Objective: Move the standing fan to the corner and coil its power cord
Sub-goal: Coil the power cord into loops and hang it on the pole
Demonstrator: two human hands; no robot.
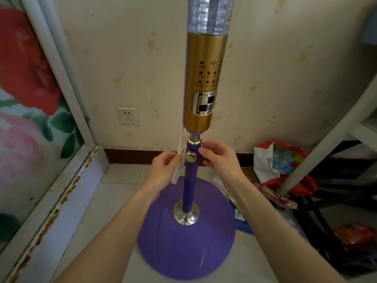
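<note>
My left hand point(163, 166) pinches the looped white power cord point(177, 170) just left of the fan's purple pole point(188, 186); my right hand point(219, 158), fingers spread and empty, hovers just right of it.

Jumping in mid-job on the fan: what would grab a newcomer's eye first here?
The standing fan fills the centre: gold control column, purple pole and wide purple base on the tiled floor near the wall. In front of it, the left hand holds loops of white power cord beside the pole, while the right hand hovers open on the other side. A large red flower panel dominates the left edge, and a wall socket sits empty behind.
</note>
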